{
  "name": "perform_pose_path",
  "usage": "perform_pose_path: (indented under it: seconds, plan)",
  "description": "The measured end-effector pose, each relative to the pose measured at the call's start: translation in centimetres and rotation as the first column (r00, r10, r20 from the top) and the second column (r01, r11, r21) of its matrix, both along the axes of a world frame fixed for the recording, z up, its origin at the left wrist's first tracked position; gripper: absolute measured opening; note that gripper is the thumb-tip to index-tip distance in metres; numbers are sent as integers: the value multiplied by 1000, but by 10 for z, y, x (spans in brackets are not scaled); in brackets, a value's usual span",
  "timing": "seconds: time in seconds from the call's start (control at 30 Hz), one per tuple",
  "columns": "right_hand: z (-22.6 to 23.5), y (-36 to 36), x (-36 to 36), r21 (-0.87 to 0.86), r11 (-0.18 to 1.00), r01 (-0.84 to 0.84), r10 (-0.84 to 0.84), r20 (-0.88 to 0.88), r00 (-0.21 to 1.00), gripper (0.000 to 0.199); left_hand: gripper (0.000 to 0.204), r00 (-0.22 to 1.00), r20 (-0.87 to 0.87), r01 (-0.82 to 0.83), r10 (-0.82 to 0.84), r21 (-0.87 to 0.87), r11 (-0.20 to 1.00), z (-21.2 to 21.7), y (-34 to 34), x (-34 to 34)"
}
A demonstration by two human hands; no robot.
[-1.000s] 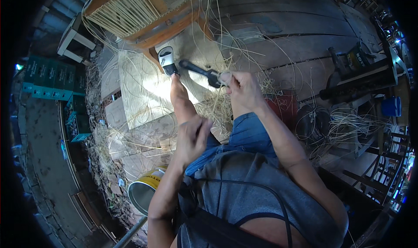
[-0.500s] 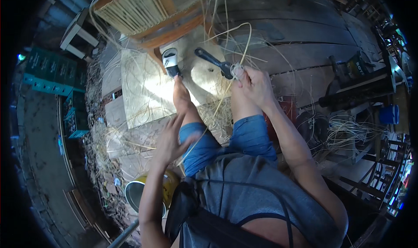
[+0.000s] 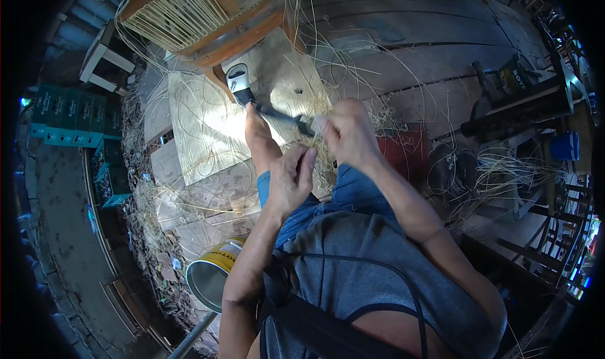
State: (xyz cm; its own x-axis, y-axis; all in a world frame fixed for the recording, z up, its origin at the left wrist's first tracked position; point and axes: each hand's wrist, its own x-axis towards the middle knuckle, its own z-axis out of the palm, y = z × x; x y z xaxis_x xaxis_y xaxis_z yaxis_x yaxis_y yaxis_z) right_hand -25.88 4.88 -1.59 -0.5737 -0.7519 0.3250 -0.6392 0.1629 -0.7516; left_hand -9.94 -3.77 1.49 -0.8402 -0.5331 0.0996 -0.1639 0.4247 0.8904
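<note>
Littering plank floor (image 3: pixel 403 56): cane strands (image 3: pixel 504 170)

Tin can (image 3: pixel 211 277) on floor left of the person, woven chair (image 3: pixel 195 16) ahead, crates (image 3: pixel 69 116) far left.

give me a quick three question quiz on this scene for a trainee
1. True or false: the right hand grips a dark-handled knife.
2. Which lies nearest the left elbow? A) blue bucket B) metal can C) green crates
3. Fill in: the left hand rests on the ___, beside the bare foot.

Key
1. True; the knife points toward the woven chair seat.
2. B; the metal can lies on its side by the left elbow, while the blue bucket is far right and the green crates far left.
3. Knee, in blue shorts.
</note>
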Motion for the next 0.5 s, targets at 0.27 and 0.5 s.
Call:
perform_pose_path:
  seconds: [0.27,0.5]
  plan:
    - [26,9,-165,-7,948,317,-307,227,924,33,14,991,133,0,-31,227,974,59,21,127]
    - [38,14,-87,-3,987,158,-158,16,987,41,44,983,175,118,-63,-324,939,-8,-53,76]
